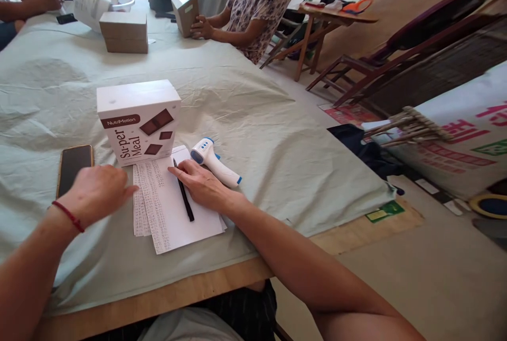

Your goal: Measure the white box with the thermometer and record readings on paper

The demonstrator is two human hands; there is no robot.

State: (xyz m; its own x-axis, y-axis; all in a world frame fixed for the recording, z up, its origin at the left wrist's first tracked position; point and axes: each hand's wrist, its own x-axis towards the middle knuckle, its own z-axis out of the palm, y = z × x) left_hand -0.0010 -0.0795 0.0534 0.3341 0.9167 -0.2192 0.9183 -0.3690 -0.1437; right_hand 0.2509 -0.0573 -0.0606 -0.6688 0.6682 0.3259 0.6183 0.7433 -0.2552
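Note:
My left hand [99,193] is over the cloth between a dark phone [76,167] and a stack of papers. Its back faces me and its thumb points right; the curled fingers are mostly hidden. On the papers [198,227], which carry handwriting along the left side, rests my right hand [202,182] with its fingers stretched out across the upper end of a black pen [184,196]. The pen lies on the top sheet, not gripped. Just beyond stands a white "NutriMotion Super Meal" box [138,124]. A white and blue infrared thermometer [216,161] lies right of my right hand.
Pale cloth [245,114] covers the table, with its wooden edge [166,304] showing nearest me. Across it, a person [261,8] holds a cardboard box [185,12]; another box [123,33] stands nearby. Another person's arms [35,3] are at far left. Wooden chairs [368,61] stand right.

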